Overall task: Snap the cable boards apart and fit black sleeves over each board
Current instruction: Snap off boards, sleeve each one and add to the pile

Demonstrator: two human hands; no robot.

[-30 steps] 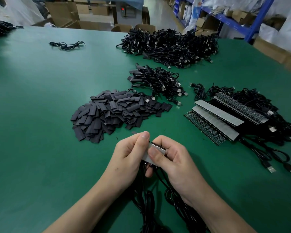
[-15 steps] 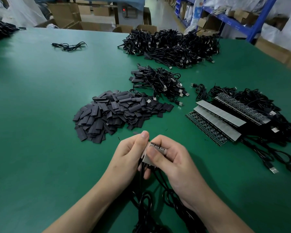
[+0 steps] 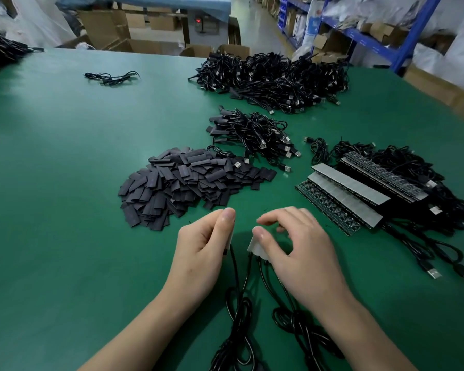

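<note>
Separated since 0.5 s ago: left hand and right hand, previously touching over one joined strip. Now snapped apart: single board pinched at left, remaining strip pinched at right.

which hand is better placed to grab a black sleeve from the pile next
Left, probably. The left hand is nearest the sleeve pile, which lies just beyond it; the right hand would have to reach across. Both hands hold boards, so fingers must free up first.
</note>
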